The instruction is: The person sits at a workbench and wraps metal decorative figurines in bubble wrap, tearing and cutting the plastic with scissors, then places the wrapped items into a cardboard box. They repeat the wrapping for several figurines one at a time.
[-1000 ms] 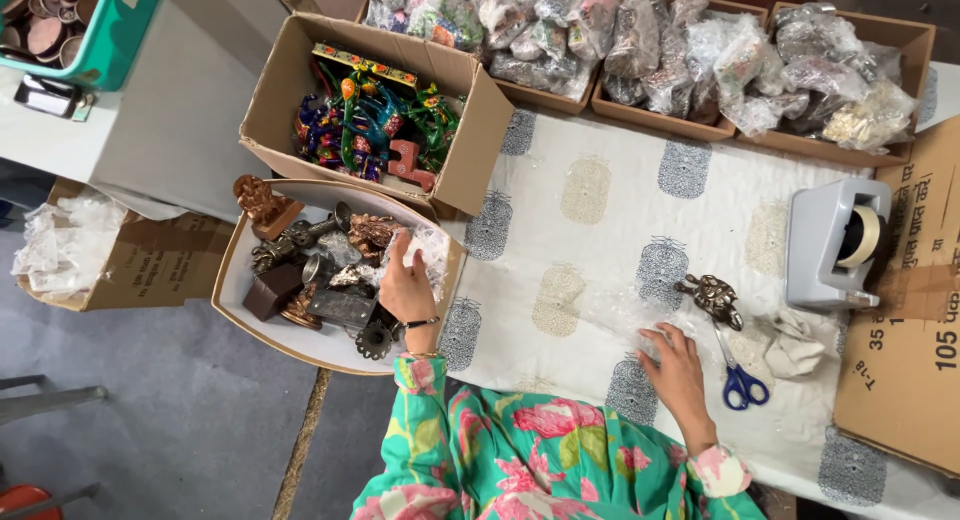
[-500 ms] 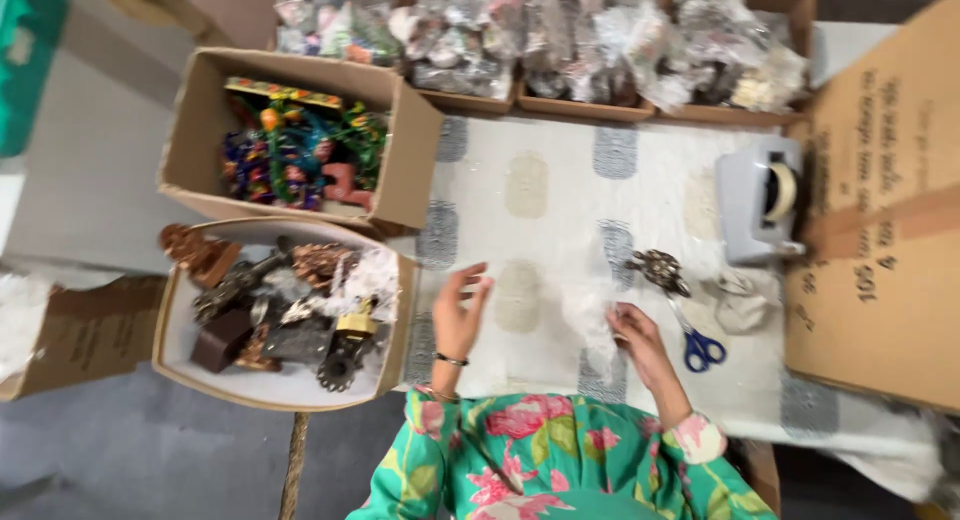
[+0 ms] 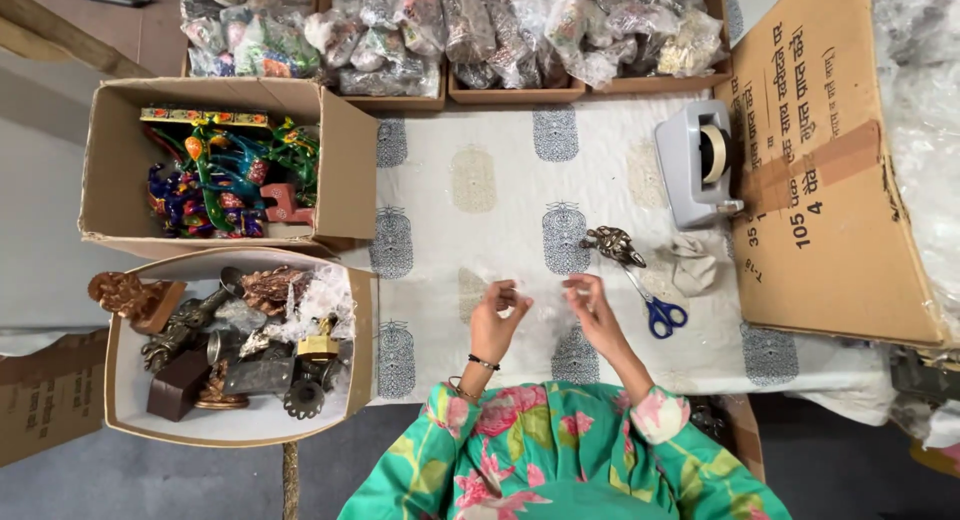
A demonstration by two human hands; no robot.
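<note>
Clear plastic wrap (image 3: 545,315) – a thin, nearly see-through piece – is stretched between the two hands just above the patterned cloth on the desk (image 3: 470,140). The left hand (image 3: 497,315) pinches one edge with curled fingers, and the right hand (image 3: 592,310) pinches the other edge the same way; both are narrowed onto the film, not spread.

Just beyond the right hand lies one small dark metal figurine (image 3: 612,245), and beside it one pair of blue-handled scissors (image 3: 655,305) and one crumpled scrap of pale paper (image 3: 690,265). Farther out stands one grey tape dispenser (image 3: 692,165), touching one large cardboard carton (image 3: 835,170) on the right.

To the left, well apart from the hands, sit two open boxes: one box of brightly painted figures (image 3: 215,170) and one box of brown and brass figurines (image 3: 235,345). Along the far edge run three shallow trays of bagged items (image 3: 450,25).

As a judgement: the film is so thin that it could cling to itself or tear if the hands pull apart unevenly, and the scissors' open blades lie near enough to snag it – or to be knocked by the right sleeve.
</note>
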